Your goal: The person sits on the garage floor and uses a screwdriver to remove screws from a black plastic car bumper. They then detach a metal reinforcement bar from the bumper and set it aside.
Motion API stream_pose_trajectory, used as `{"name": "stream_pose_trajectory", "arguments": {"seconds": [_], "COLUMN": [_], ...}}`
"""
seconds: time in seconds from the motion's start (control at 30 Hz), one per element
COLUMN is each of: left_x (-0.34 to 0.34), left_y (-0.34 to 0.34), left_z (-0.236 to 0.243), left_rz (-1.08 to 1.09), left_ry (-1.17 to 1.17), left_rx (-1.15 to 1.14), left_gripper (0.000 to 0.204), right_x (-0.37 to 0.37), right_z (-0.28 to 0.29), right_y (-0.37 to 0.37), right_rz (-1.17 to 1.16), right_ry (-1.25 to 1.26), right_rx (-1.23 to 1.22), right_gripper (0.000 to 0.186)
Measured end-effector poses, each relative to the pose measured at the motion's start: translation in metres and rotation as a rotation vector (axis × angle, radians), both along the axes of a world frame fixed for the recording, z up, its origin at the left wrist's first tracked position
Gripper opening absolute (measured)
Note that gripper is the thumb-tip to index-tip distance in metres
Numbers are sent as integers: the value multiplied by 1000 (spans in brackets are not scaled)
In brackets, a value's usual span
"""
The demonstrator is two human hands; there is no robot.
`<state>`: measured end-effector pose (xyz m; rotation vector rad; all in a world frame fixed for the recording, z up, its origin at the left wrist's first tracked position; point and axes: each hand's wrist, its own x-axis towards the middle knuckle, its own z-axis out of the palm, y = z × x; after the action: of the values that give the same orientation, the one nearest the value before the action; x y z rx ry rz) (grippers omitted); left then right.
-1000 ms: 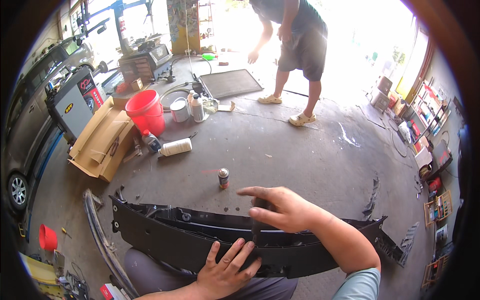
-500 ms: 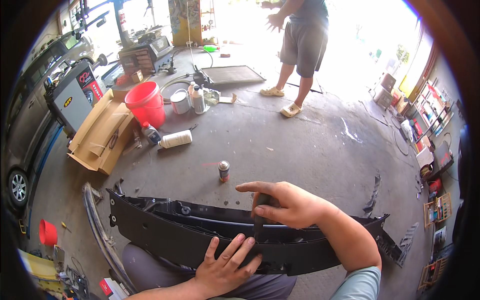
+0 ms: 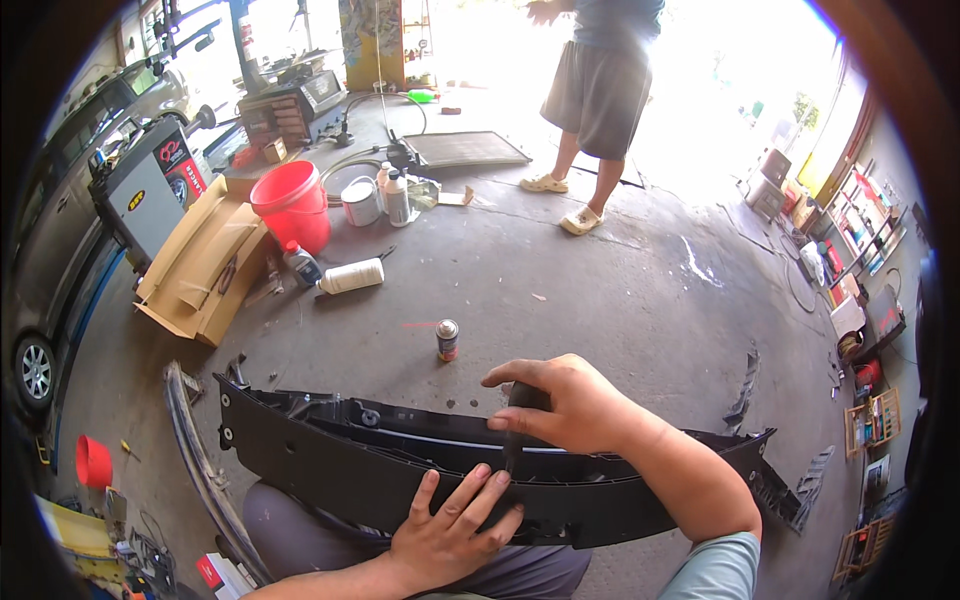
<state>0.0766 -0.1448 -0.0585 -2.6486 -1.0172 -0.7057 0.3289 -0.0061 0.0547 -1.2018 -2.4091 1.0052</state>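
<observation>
A long black plastic part [image 3: 320, 455] lies across my legs in front of me, a recessed channel along its top. My left hand [image 3: 455, 530] rests on its near face, fingers spread, with fingertips at the upper edge beside a dark tool. My right hand [image 3: 570, 405] is closed around this upright black tool [image 3: 528, 398], whose lower end reaches into the part by my left fingertips; that tip is too small to make out. A small spray can [image 3: 447, 345] with a red straw stands on the floor beyond.
A cardboard box [image 3: 190, 270], red bucket [image 3: 285, 200] and bottles [image 3: 350, 278] lie ahead-left. A co-worker [image 3: 600, 100] stands beyond, near a flat mesh panel [image 3: 465, 148]. A curved bar [image 3: 195, 450] lies at left, a car [image 3: 60, 220] farther left, wooden tool holders [image 3: 870, 420] at right.
The co-worker has straightened from bending and shifted feet slightly back. My right hand has moved slightly up on the tool, its wrist a little higher. My left hand stays on the part.
</observation>
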Motion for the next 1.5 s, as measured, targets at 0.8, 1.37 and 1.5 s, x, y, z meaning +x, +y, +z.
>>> {"name": "stream_pose_trajectory", "arguments": {"seconds": [0.8,1.37,1.5], "left_x": [-1,2,8], "left_y": [0,5,2], "left_z": [-1,6,-9], "left_rz": [10,19,38], "left_ry": [-2,-99,-130], "left_rx": [23,-10,-38], "left_gripper": [45,31,38], "right_x": [2,-1,8], "right_z": [-7,2,-15], "right_y": [0,3,7], "right_rz": [9,32,31], "right_ry": [196,481,342], "right_rx": [57,-329,-366], "right_gripper": [52,43,43]}}
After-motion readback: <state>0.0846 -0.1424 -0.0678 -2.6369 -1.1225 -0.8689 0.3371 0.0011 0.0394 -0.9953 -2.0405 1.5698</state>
